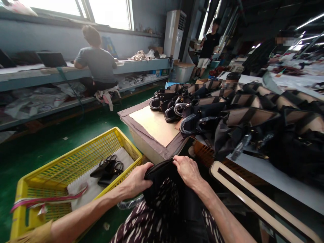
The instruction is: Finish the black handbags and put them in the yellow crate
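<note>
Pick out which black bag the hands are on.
The black bag nearest the camera: left hand and right hand grip its edge. The small bags in the yellow crate and the crowded bags at right have neither hand on them.

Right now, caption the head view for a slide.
Left hand and right hand hold black material near a yellow crate and many black bags.

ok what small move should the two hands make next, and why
Perhaps draw the left hand slightly away from the right hand, straightening the black piece: both pinch its top edge, which curves between them.
</note>
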The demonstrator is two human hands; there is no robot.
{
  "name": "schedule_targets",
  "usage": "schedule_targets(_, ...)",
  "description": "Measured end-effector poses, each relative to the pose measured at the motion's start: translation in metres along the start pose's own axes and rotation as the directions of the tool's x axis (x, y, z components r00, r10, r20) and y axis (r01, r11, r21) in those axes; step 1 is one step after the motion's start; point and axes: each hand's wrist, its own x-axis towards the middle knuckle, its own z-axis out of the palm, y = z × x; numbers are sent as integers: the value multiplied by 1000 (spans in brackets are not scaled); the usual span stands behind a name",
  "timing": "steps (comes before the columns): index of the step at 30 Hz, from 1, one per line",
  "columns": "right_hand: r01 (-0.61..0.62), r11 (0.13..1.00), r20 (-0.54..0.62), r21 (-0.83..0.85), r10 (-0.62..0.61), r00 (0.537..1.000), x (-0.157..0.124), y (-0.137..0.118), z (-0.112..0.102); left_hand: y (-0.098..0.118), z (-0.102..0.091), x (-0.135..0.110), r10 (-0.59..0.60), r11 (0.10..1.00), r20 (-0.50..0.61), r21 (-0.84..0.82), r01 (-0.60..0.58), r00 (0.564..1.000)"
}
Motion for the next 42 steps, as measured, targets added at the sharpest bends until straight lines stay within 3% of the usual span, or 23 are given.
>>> schedule_targets(3,1,1000,-12,13,-1,1000,2,4,-11,-11,-10,29,29,978,93,-209,-9,995)
schedule_targets(6,16,999,-36,43,-15,999,8,13,-35,-5,-39,62,104,934,213,-357,-21,972)
schedule_targets(10,34,994,-76,105,-26,997,12,22,-71,22,-81,95,202,931,273,-351,-98,941)
schedule_targets(13,48,987,-78,150,-37,996,5,23,-77,33,-97,104,206,948,316,-300,-109,926)
schedule_targets(16,47,974,-49,222,-37,998,-12,21,-57,24,-92,102,188,953,392,-293,-72,901)
schedule_targets(20,2,924,18,383,-10,1000,-39,20,-16,-6,-63,90,188,927,487,-375,10,853)
schedule_targets(23,-58,904,90,423,22,996,-51,22,1,-21,-42,80,190,899,486,-435,48,853)
schedule_targets(29,-68,875,157,480,-9,988,-56,31,5,-28,-24,74,203,897,438,-442,13,876)
schedule_targets(36,-79,876,161,476,2,987,-56,28,1,-25,-28,73,145,907,438,-417,57,887)
schedule_targets(42,-86,891,177,446,7,984,-58,25,-2,-24,-29,73,167,956,384,-289,-53,908)
